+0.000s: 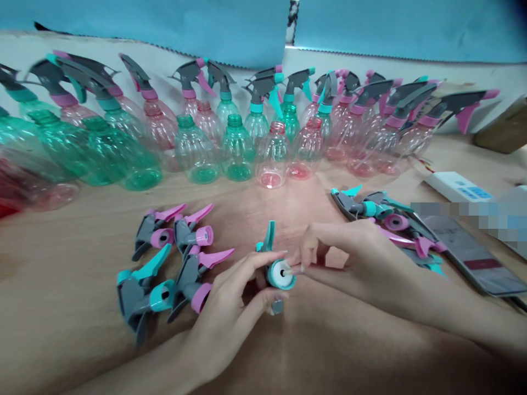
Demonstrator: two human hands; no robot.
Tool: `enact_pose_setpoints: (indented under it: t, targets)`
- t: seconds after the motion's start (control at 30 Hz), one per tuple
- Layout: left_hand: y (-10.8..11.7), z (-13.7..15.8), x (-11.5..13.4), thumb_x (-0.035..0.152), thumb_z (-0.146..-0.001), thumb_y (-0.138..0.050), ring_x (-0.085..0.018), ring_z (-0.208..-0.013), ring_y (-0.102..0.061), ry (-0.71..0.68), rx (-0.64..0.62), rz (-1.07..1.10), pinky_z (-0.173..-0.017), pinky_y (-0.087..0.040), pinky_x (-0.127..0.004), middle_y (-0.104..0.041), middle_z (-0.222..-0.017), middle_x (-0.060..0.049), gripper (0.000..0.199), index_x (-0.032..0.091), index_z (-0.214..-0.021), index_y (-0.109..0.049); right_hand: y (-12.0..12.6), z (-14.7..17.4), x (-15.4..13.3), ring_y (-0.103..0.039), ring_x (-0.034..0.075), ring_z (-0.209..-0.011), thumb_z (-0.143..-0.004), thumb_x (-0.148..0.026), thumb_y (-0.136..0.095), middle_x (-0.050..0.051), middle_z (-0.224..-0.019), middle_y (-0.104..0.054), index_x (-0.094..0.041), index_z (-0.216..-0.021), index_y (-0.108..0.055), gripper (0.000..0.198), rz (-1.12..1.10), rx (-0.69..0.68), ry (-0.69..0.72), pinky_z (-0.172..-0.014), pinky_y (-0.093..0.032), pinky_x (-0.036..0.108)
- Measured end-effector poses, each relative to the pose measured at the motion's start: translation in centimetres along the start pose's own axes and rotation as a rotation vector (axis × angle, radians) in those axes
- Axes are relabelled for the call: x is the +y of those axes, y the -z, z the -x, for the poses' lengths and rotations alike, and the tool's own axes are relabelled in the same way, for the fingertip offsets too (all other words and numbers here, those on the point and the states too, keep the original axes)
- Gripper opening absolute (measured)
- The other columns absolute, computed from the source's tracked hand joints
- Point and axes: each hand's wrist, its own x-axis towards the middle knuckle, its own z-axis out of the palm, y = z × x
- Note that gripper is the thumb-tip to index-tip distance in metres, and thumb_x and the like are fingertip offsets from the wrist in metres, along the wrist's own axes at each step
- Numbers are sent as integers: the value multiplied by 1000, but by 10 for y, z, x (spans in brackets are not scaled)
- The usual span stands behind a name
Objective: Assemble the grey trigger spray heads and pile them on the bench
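My left hand (236, 307) is closed around a grey spray trigger head (282, 274) with a teal collar and teal lever. The collar's open end faces me and shows a white disc with a dark hole in its middle. Pinched together, the fingertips of my right hand (329, 255) meet the collar at that hole. Something small and pale shows at the fingertips, too small to make out. Left of my left hand lie several loose trigger heads, among them a teal one (144, 293) and a pink one (195, 236).
Bottles line the wall, some uncapped like the green bottle (237, 148) and clear pink bottle (272, 156), others topped with trigger heads. More loose trigger heads (397, 222) lie beyond my right hand. A phone (473, 252) and a white power strip (457, 186) are at the right.
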Motion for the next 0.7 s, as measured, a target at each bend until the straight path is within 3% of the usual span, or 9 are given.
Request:
enact_pose_setpoints:
  t: [0.13,0.43,0.63,0.7]
  targets:
    - [1,-1,1,23,-86,-56,-13,-70,-57,-1,-6,-5,-65,-50,-26,-60,-84,2,29,28,-115,-54,1,4,-2,-48,3,-55,-78,-7,-59,-9,-66,-56,-20,-73,-52,16,81,-40,24,-51,-35,14]
    - [1,0,2,18,-87,-52,-12,-68,-57,-16,-34,-27,-62,-47,-24,-60,-81,3,32,28,-118,-53,2,6,-2,-48,6,-58,-83,-10,-55,-7,-67,-54,-20,-79,-54,11,139,-133,51,-54,-34,18]
    - [0,-1,1,17,-87,-53,-13,-70,-57,-13,-29,-39,-63,-47,-24,-60,-82,3,32,28,-117,-53,-1,4,-1,-49,4,-53,-83,-14,-58,-7,-68,-58,-20,-82,-55,7,111,-74,80,-51,-36,16]
    - [0,-1,1,16,-87,-53,-12,-70,-56,-15,-28,-40,-66,-47,-24,-59,-83,3,31,28,-116,-53,-2,5,-1,-50,3,-53,-81,-12,-61,-8,-73,-61,-21,-88,-53,14,86,-46,83,-49,-36,14]
